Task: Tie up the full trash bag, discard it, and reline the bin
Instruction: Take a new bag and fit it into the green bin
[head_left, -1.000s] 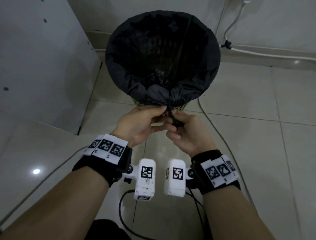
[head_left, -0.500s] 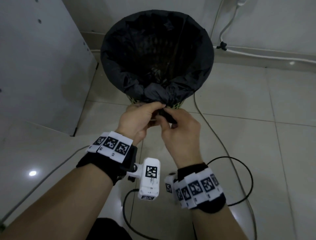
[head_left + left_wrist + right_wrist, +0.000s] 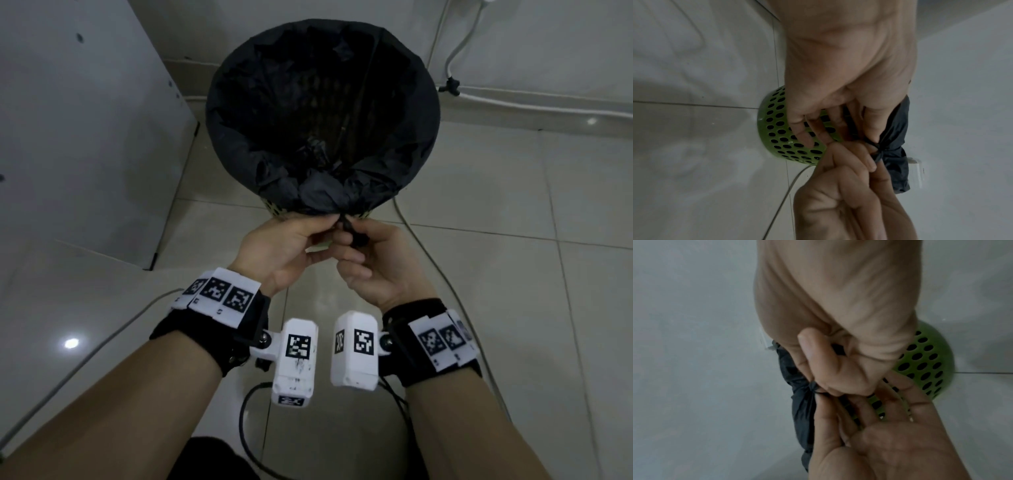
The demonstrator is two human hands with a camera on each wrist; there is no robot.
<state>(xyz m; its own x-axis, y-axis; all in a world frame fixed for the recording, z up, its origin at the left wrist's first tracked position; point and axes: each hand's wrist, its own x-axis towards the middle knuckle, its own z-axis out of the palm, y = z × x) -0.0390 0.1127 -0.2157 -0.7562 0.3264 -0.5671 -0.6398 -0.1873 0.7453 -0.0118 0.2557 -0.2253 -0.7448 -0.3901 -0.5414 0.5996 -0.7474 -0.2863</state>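
A black trash bag (image 3: pixel 322 102) lines a green perforated bin (image 3: pixel 270 207) on the tiled floor, its mouth folded over the rim. At the near rim the bag's slack is gathered into a small twisted knot (image 3: pixel 878 152). My left hand (image 3: pixel 308 236) pinches this gathered plastic from the left. My right hand (image 3: pixel 370 243) pinches it from the right, with its other fingers curled. The left wrist view shows the bag (image 3: pixel 894 146), the bin (image 3: pixel 781 133) and both hands meeting at the knot. The right wrist view shows the bag (image 3: pixel 803 405) beside the bin (image 3: pixel 925 363).
A white cabinet panel (image 3: pixel 85 137) stands to the left of the bin. A grey cable (image 3: pixel 428 260) runs over the floor past the bin's right side. A white hose (image 3: pixel 513 102) follows the back wall. A black cable (image 3: pixel 246 428) loops near my feet.
Half a second ago my right hand was turned over the knot with its wrist rolled. It has rolled back so both hands face each other at the gathered plastic. The bin has not moved.
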